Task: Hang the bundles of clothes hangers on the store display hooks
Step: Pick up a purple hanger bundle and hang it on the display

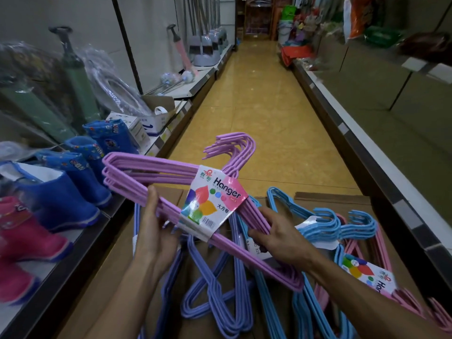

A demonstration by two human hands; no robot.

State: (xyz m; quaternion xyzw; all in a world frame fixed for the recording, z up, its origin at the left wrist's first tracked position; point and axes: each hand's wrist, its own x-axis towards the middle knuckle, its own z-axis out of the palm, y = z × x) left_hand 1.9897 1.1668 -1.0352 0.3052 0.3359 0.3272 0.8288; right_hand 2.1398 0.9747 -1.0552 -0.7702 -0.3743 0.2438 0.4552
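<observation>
we hold the lilac bundle of hangers (156, 172) up over the cardboard box (330, 199), one hand at each side, so it stays level and its hook ends point away from us, ready to slip over a display hook. our left hand (156, 226) grips the lower bars with fingers curled under and the thumb lying up the front. our right hand (276, 233) pinches the sloping bars just beside the paper label (212, 204), which binds the bundle together. the blue bundle (325, 226), purple bundle (215, 285) and pink bundle (371, 280) lie in the box, waiting. no display hook shows anywhere we can make out; the right shelf (367, 152) is blurred, so one may be there. the left fingertips are hidden behind the bars, and the pink bundle runs off the frame edge.
</observation>
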